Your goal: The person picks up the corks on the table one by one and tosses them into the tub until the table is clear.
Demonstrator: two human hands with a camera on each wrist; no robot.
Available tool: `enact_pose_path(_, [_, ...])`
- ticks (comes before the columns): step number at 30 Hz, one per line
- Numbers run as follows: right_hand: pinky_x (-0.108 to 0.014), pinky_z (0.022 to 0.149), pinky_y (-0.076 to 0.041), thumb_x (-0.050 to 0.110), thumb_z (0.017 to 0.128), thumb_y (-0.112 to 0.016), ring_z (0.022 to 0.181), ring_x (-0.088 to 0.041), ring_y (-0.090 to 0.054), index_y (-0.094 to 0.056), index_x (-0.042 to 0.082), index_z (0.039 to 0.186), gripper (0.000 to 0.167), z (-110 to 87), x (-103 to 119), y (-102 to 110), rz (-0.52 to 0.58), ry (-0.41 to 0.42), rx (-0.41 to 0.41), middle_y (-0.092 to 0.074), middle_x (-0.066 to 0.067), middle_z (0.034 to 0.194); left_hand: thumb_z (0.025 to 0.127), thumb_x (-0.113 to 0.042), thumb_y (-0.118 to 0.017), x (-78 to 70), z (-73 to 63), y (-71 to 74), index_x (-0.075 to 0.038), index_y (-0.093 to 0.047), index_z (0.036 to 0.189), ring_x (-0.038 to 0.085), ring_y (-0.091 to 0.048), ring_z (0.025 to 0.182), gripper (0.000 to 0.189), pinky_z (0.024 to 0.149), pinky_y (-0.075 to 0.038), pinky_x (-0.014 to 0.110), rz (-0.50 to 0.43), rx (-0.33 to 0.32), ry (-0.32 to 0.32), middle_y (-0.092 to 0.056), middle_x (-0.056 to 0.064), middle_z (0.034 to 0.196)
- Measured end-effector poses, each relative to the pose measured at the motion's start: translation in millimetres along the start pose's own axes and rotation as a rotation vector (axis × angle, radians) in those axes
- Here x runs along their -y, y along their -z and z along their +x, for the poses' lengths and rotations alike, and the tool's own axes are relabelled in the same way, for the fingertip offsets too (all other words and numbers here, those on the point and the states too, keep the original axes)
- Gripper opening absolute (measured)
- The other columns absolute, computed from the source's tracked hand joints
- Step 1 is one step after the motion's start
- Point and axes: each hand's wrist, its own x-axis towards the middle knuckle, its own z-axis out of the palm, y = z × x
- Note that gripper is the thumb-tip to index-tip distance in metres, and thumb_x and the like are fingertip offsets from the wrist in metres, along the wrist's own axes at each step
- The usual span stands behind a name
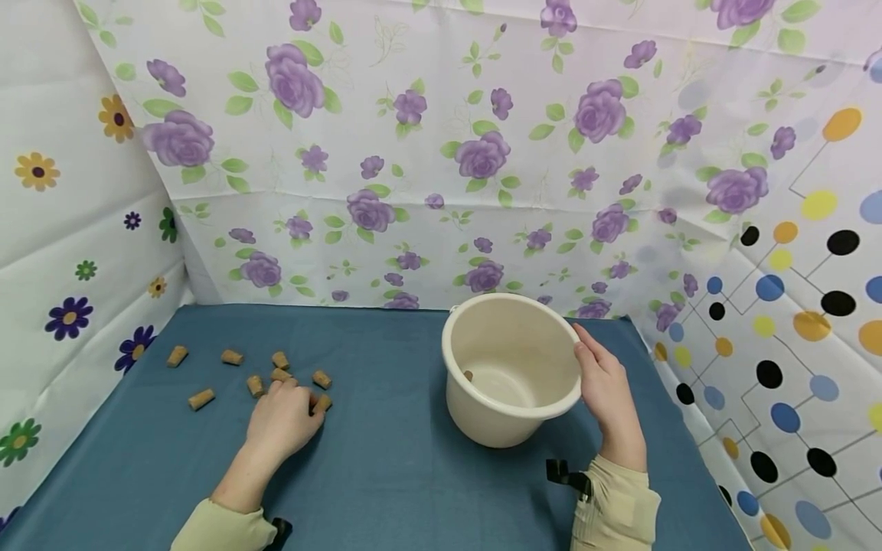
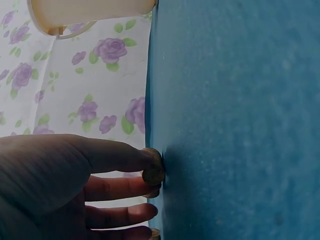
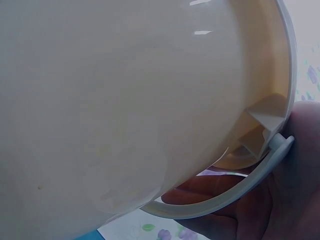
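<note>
My left hand [image 1: 284, 417] is low over the cloth at left, thumb and index finger pinching a cork [image 2: 153, 169]. That cork [image 1: 323, 402] shows beside the thumb in the head view. Around the hand lie several more corks, among them one [image 1: 280, 375] right at the fingertips and another [image 1: 255, 386] to the left. A cream plastic bucket [image 1: 499, 428] is right of centre, with one small cork [image 1: 468, 376] visible inside. My right hand [image 1: 609, 383] grips its rim from the right, near the handle [image 3: 225, 200], its fingers under the rim.
Blue cloth [image 1: 386, 459] covers the table. Farther left lie loose corks, such as one [image 1: 177, 356] near the edge and one [image 1: 202, 399] closer to me. A floral sheet [image 1: 413, 153] hangs behind, with patterned sheets on both sides.
</note>
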Motion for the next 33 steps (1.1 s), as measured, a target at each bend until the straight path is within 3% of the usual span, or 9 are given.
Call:
enact_pose_path(15, [-0.057, 0.107, -0.048, 0.051, 0.116, -0.033, 0.136, -0.041, -0.058, -0.032, 0.027, 0.17, 0.059, -0.3, 2, 0, -0.001, -0.012, 0.002, -0.046, -0.021, 0.162, 0.092, -0.01, -0.081, -0.3, -1.7, 0.5, -0.012, -0.07, 0.076, 0.031, -0.054, 0.083, 0.02, 0.069, -0.045, 0.048, -0.013, 0.001, -0.015, -0.057, 0.007, 0.084])
enact_pose_path(24, [-0.039, 0.078, -0.054, 0.052, 0.115, -0.034, 0.105, -0.035, -0.07, -0.034, 0.028, 0.169, 0.059, 1.3, 1, 0, -0.006, -0.005, -0.003, -0.059, -0.025, 0.149, 0.091, -0.009, -0.082, -0.5, -3.3, 3.6, -0.004, -0.079, 0.091, 0.035, -0.06, 0.088, 0.005, 0.073, -0.053, 0.053, -0.034, 0.005, -0.008, -0.063, 0.008, 0.09])
enact_pose_path(28, [-0.04, 0.084, -0.054, 0.051, 0.116, -0.034, 0.116, -0.036, -0.069, -0.034, 0.027, 0.17, 0.059, 1.4, 1, 0, -0.01, -0.003, -0.003, -0.055, -0.023, 0.154, 0.091, -0.01, -0.082, -1.5, -3.6, 5.8, -0.003, -0.08, 0.095, 0.036, -0.063, 0.089, 0.008, 0.072, -0.054, 0.053, -0.043, 0.001, -0.011, -0.065, 0.009, 0.091])
enact_pose_path(33, [-0.051, 0.1, -0.052, 0.051, 0.116, -0.034, 0.13, -0.039, -0.063, -0.033, 0.027, 0.17, 0.059, 0.6, 1, 0, -0.006, -0.004, -0.004, -0.049, -0.022, 0.16, 0.092, -0.012, -0.083, -2.6, -1.3, 9.5, -0.004, -0.08, 0.097, 0.03, -0.062, 0.081, 0.01, 0.066, -0.054, 0.048, -0.062, 0.0, -0.017, -0.067, 0.01, 0.094])
